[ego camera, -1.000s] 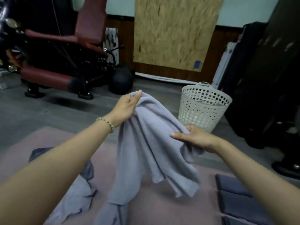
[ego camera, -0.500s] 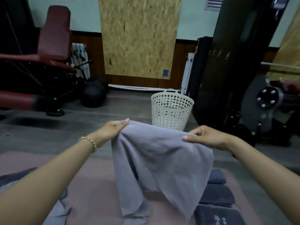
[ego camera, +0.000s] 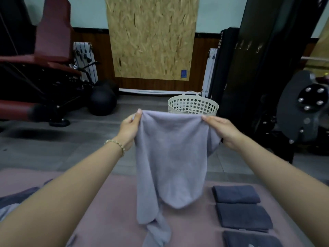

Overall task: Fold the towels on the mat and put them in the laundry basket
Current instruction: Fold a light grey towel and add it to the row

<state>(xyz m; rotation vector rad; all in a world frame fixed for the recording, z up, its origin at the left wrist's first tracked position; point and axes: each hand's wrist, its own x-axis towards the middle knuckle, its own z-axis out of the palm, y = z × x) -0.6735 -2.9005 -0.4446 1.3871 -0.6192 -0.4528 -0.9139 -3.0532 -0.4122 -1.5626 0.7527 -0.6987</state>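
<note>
Three folded dark grey towels [ego camera: 243,218] wait on the mat [ego camera: 110,202], one is in hand, none seen in the laundry basket [ego camera: 193,105]

Three finished towels lie in a neat column at about four o'clock, each a flat rectangle set just beside the next on the pink mat. None of them has gone into the white laundry basket, which stands off the mat on the grey floor at twelve o'clock. The part of its inside that shows looks empty, though its lower part is hidden.

One lavender towel [ego camera: 170,157] is in the air at the centre, hanging from its top edge with its lower end trailing onto the mat at six o'clock. The left hand [ego camera: 130,129] pinches the top left corner between thumb and fingers. The right hand [ego camera: 222,129] grips the top right corner, fingers curled behind the cloth. The towel hangs bunched and uneven, so I judge its folding has barely begun.

More unfolded cloth [ego camera: 19,193], dark and light, lies crumpled at eight o'clock, partly hidden behind the left forearm.

By my reckoning the task is near its midpoint: this towel and the crumpled ones need folding, and every towel needs carrying to the basket.
</note>
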